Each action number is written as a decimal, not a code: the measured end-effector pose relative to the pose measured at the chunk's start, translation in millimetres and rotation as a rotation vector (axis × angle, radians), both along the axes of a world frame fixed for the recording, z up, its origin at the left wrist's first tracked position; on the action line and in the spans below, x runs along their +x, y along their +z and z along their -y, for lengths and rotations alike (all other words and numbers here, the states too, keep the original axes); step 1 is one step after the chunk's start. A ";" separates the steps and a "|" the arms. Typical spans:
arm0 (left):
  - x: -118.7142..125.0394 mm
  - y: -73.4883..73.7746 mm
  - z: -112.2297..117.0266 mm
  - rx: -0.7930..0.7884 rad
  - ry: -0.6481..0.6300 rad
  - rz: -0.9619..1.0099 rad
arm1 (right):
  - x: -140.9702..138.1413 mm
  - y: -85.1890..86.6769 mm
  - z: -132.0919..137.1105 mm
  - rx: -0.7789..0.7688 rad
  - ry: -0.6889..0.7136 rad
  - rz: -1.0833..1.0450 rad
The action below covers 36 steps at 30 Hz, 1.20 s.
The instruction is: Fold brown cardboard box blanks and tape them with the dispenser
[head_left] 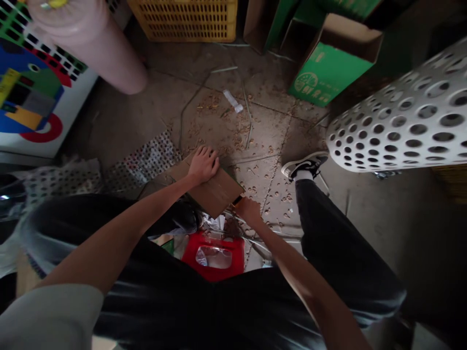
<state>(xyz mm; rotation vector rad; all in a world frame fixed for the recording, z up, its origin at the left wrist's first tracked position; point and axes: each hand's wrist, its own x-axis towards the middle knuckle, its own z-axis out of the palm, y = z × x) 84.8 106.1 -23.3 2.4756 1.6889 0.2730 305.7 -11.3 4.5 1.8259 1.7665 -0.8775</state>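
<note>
A flat piece of brown cardboard (215,192) is held in front of my lap, above the floor. My left hand (203,165) lies across its upper edge, with the fingers curled over it. My right hand (248,211) grips the lower right edge, and its fingers are hidden behind the sheet. A dark band with an orange mark circles my right wrist. The left part of the cardboard fades into shadow near my left forearm.
Below the hands stands a red plastic stool (213,257). Wood shavings litter the concrete floor (255,131). A white perforated cylinder (401,126) is at right, a pink roll (91,43) upper left, with a green carton (328,63) and yellow crate (186,19) behind.
</note>
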 end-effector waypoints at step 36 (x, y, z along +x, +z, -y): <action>93.1 0.4 109.2 -0.096 0.248 0.182 | -22.1 75.8 -53.2 0.542 -0.311 -0.162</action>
